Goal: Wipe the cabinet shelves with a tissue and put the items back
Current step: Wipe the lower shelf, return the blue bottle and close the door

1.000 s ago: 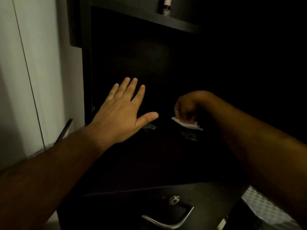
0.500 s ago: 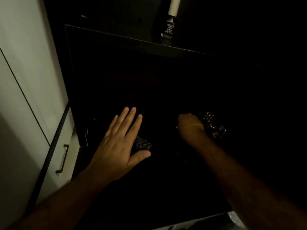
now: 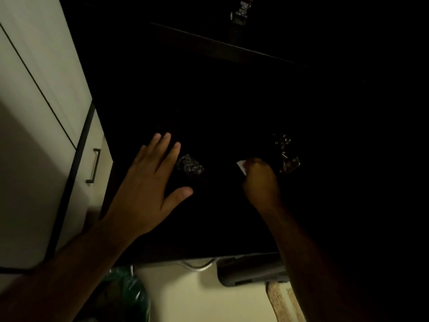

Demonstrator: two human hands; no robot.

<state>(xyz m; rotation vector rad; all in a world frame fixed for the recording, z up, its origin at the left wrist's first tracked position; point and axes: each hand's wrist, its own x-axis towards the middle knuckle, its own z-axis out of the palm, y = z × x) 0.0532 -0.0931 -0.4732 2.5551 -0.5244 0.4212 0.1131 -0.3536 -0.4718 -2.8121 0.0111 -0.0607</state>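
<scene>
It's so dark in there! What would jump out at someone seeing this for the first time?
Two bare hands reaching into a nearly black cabinet: the left hand spread flat with straight fingers, the right hand curled round a scrap of white tissue. Small glinting objects show beside each hand, too dim to identify. At far left stands a pale cupboard.

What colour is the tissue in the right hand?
White; a corner of the tissue shows beside the right hand, head view.

Dark cabinet shelf (image 3: 209,217); shiny crumpled item (image 3: 189,165), metallic item (image 3: 287,163) on it.
</scene>
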